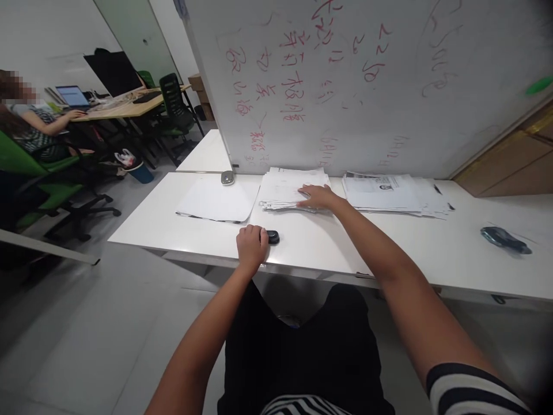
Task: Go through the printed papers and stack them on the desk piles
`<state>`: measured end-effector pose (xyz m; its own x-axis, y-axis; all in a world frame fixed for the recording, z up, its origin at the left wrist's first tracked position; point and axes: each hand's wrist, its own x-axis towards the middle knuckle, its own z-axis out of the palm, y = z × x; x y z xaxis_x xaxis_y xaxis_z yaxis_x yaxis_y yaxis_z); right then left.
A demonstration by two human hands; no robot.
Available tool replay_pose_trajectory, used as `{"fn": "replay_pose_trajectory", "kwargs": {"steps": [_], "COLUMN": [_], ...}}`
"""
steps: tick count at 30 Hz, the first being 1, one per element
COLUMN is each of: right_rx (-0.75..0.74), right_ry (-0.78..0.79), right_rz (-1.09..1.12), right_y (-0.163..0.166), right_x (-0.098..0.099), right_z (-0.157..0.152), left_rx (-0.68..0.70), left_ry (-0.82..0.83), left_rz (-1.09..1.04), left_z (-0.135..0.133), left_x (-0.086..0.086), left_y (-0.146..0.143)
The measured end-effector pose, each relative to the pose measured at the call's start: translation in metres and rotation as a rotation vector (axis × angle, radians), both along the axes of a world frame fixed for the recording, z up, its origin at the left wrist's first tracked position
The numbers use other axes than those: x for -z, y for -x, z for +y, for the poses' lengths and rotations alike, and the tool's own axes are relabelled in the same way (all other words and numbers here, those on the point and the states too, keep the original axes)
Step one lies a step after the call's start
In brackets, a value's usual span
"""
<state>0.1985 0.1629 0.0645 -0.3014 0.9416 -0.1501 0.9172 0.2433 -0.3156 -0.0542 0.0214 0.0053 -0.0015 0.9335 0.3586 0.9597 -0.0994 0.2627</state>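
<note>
My left hand point(252, 249) is closed around a black stapler point(272, 237) near the front edge of the white table point(311, 245); only the stapler's rounded end shows past my fingers. My right hand point(318, 197) rests on the middle stack of papers point(280, 187), its thumb and fingers spread over the right part. To the left lies a flatter pile of white sheets point(218, 199). On the right side sits another stack of printed papers point(384, 193), with a small dark portrait on its top sheet.
A whiteboard point(367, 115) with red writing rises behind the papers. A small rounded grey object point(227, 177) lies at the back left, a dark glossy object point(505, 239) at the right. Cardboard boxes point(505, 161) stand at the far right. Another person point(41, 124) sits at a desk point(125, 108).
</note>
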Motion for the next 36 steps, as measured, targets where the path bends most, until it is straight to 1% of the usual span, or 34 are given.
{"fn": "replay_pose_trajectory", "kwargs": {"steps": [3,7,9,11,15,17,20,23,27,30,32,36], "right_rx": [-0.004,-0.047,-0.059,-0.041,0.022,0.036,0.058,0.028,-0.022,-0.022,-0.009,0.126], "right_ry": [-0.063,-0.195,-0.229,-0.219,-0.17,-0.166,-0.238,-0.317,-0.279,-0.247,-0.24,-0.222], "right_rz": [0.015,0.0,-0.015,0.022,0.241,0.303,0.268,0.168,0.105,0.078,0.085,0.128], "right_y": [-0.006,-0.001,0.001,0.0,-0.007,-0.008,-0.004,0.003,0.006,0.004,0.005,0.004], "right_x": [-0.002,-0.001,0.001,0.003,0.01,0.014,0.019,0.021,0.018,0.018,0.021,0.033], "right_z": [-0.007,-0.019,-0.021,-0.02,-0.015,-0.015,-0.019,-0.021,-0.018,-0.014,-0.011,-0.004], "left_rx": [0.004,0.007,0.001,-0.001,0.016,0.014,0.009,0.017,0.01,0.0,0.003,0.002], "left_ry": [-0.008,0.004,0.008,0.008,0.012,0.012,0.007,0.003,0.009,0.002,0.004,-0.003], "left_rz": [-0.004,-0.026,-0.032,-0.033,-0.045,-0.047,-0.034,-0.027,-0.03,-0.015,-0.008,-0.005], "left_z": [0.0,-0.001,-0.002,-0.002,-0.002,-0.002,-0.001,-0.001,-0.001,-0.001,-0.002,-0.002], "left_x": [0.0,0.0,0.0,0.0,0.001,0.001,0.001,0.001,0.001,0.001,0.0,0.0], "left_y": [0.0,0.0,-0.001,-0.001,0.0,0.0,0.0,0.0,-0.001,-0.001,-0.002,-0.002]}}
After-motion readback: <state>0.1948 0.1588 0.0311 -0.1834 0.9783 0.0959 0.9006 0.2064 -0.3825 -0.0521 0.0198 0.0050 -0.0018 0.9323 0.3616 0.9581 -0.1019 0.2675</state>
